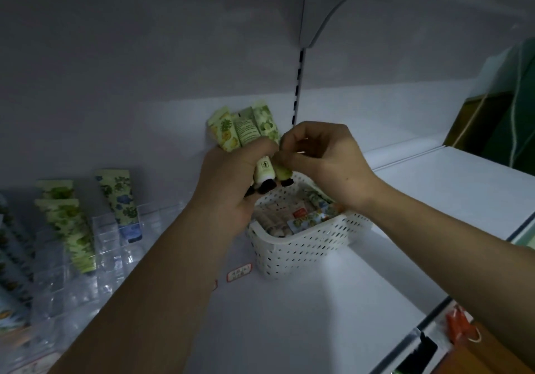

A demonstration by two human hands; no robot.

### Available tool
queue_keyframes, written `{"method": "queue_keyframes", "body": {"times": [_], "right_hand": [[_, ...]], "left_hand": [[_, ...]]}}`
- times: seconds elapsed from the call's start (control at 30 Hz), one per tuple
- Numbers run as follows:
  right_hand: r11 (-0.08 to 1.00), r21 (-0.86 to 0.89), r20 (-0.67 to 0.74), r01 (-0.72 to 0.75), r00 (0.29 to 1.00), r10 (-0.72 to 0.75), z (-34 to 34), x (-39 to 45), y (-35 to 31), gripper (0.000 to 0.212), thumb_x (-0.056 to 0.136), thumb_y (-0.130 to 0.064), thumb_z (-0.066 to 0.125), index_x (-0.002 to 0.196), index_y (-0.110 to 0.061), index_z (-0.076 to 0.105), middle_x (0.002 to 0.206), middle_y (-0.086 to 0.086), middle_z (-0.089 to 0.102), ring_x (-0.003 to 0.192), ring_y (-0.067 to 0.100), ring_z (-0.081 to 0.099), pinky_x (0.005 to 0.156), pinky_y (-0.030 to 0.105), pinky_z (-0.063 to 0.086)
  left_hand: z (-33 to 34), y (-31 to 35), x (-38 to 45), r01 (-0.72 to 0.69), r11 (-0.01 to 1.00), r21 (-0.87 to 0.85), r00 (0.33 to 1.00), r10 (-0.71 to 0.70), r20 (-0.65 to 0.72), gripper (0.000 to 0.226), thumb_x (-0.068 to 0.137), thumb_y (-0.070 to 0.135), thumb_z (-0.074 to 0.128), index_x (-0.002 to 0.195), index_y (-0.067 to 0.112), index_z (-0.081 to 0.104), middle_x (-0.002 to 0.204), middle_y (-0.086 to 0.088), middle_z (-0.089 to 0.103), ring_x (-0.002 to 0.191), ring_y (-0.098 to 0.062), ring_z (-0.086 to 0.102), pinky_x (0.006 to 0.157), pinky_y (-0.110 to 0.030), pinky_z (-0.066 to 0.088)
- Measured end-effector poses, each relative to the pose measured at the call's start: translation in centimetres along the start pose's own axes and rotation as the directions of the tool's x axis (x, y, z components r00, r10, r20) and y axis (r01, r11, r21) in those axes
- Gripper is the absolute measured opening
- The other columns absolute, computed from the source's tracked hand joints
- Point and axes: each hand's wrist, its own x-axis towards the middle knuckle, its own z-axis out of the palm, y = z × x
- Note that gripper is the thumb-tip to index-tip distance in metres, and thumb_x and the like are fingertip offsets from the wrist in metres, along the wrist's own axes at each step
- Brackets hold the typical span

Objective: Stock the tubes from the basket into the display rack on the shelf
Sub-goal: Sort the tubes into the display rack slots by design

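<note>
Left hand: the left hand (231,171) at mid-frame is closed around a bunch of tubes (246,129), crimped ends fanned upward, dark caps pointing down.
Right hand: the right hand (321,156) meets the bunch from the right, fingers pinched narrow on one green tube; whether it grips or only steadies is hard to tell.
Basket: the white perforated basket (307,246) sits on the shelf (304,315) just below both hands, with more tubes lying flat inside.
Display rack: the clear display rack (101,258) stands at lower left of the frame, partly filled with upright floral tubes; several front slots look empty.
Risk: pulling one tube free could loosen the others, as I judge it, and a dropped tube might miss the basket and roll off the shelf edge.
Risk, rack: the transparent dividers are faint in this dim light, so a tube may catch a wall or land tilted.
Surroundings: a small red-bordered price label (238,272) lies between rack and basket; orange packaging (460,327) shows at lower right.
In the way: the left forearm crosses the path toward the rack.
</note>
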Motion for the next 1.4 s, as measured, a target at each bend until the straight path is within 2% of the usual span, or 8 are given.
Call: {"method": "queue_keyframes", "body": {"times": [0.13, 0.3, 0.43, 0.53, 0.67, 1.07, 1.23, 1.4], "right_hand": [[0.972, -0.223, -0.011, -0.076, 0.997, 0.076, -1.9, 1.0, 1.0, 0.022, 0.097, -0.008, 0.054, 0.095, -0.01, 0.075, 0.095, 0.001, 0.076, 0.09, 0.008, 0.069, 0.078, 0.014, 0.048], [0.388, -0.912, 0.065, -0.137, 0.883, 0.464, -4.6, 1.7, 5.7, 0.029, 0.084, -0.045, 0.073, 0.098, -0.021, 0.069, 0.096, -0.002, 0.072, 0.083, 0.016, 0.067, 0.074, 0.026, 0.056], [0.315, -0.948, 0.122, -0.046, 0.861, 0.494, -3.8, 1.8, 6.7, 0.036, 0.078, -0.048, 0.078, 0.091, -0.016, 0.069, 0.086, -0.005, 0.068, 0.082, 0.02, 0.063, 0.07, 0.029, 0.049], [0.559, -0.812, 0.035, -0.167, 0.943, 0.332, -4.0, 2.0, 6.4, 0.021, 0.09, -0.036, 0.071, 0.092, -0.015, 0.069, 0.086, -0.004, 0.066, 0.08, 0.017, 0.064, 0.068, 0.023, 0.046], [0.959, -0.137, -0.126, -0.248, 0.965, 0.232, -3.9, 1.8, 2.0, 0.036, 0.098, -0.029, 0.063, 0.097, 0.007, 0.066, 0.067, 0.011, 0.056, 0.045, 0.011, 0.042, 0.047, 0.025, 0.034], [0.805, 0.532, 0.319, -0.262, 0.943, 0.096, 11.0, -1.1, -7.9, 0.017, 0.1, -0.021, 0.057, 0.091, -0.008, 0.062, 0.077, 0.019, 0.042, 0.044, 0.009, 0.023, 0.04, 0.02, 0.021], [0.75, 0.634, 0.255, -0.186, 0.967, 0.024, 20.5, -3.7, -9.6, 0.018, 0.098, -0.009, 0.061, 0.08, -0.011, 0.062, 0.052, -0.003, 0.036, 0.035, 0.009, 0.026, 0.038, 0.016, 0.03], [0.778, 0.613, 0.175, -0.136, 0.984, 0.034, 26.4, -5.5, -9.4, 0.029, 0.094, -0.014, 0.069, 0.089, 0.012, 0.056, 0.058, 0.021, 0.029, 0.034, 0.014, 0.033, 0.037, 0.026, 0.038]], "left_hand": [[-0.7, -0.3, 0.1, -0.03, 0.997, 0.065, 0.999, 0.032, -0.024, 0.018, 0.08, 0.001, 0.076, 0.096, 0.009, 0.071, 0.087, -0.012, 0.077, 0.074, -0.025, 0.075, 0.063, -0.038, 0.063], [-0.3, -0.3, -0.3, -0.046, 0.991, 0.127, 0.997, 0.038, 0.067, 0.026, 0.076, 0.001, 0.08, 0.095, 0.016, 0.071, 0.076, 0.002, 0.077, 0.066, -0.012, 0.074, 0.054, -0.025, 0.057], [-0.3, -0.6, -0.4, -0.06, 0.989, 0.137, 0.996, 0.05, 0.077, 0.027, 0.075, -0.002, 0.08, 0.093, 0.017, 0.072, 0.077, 0.003, 0.077, 0.066, -0.011, 0.074, 0.052, -0.023, 0.055], [-0.4, -0.1, -0.6, -0.079, 0.988, 0.133, 0.994, 0.068, 0.085, 0.026, 0.076, -0.003, 0.079, 0.091, 0.017, 0.072, 0.075, 0.003, 0.076, 0.065, -0.011, 0.073, 0.055, -0.025, 0.057], [-1.3, 0.7, -1.3, -0.159, 0.975, 0.156, 0.987, 0.153, 0.048, 0.029, 0.062, 0.004, 0.082, 0.088, 0.015, 0.072, 0.084, -0.005, 0.074, 0.082, -0.023, 0.074, 0.073, -0.04, 0.061], [-13.1, 2.9, -12.7, -0.361, 0.887, 0.287, 0.932, 0.35, 0.09, 0.036, 0.066, 0.007, 0.079, 0.101, 0.019, 0.078, 0.103, -0.009, 0.077, 0.093, -0.023, 0.074, 0.075, -0.032, 0.058], [-20.3, 4.5, -18.0, -0.355, 0.863, 0.359, 0.91, 0.407, -0.076, 0.064, 0.056, 0.025, 0.084, 0.116, 0.01, 0.07, 0.112, -0.015, 0.075, 0.102, -0.032, 0.072, 0.085, -0.042, 0.059], [-24.5, 4.6, -20.5, -0.342, 0.855, 0.39, 0.883, 0.434, -0.177, 0.053, 0.064, 0.014, 0.083, 0.115, 0.009, 0.07, 0.106, -0.018, 0.075, 0.089, -0.036, 0.072, 0.065, -0.036, 0.058]]}}
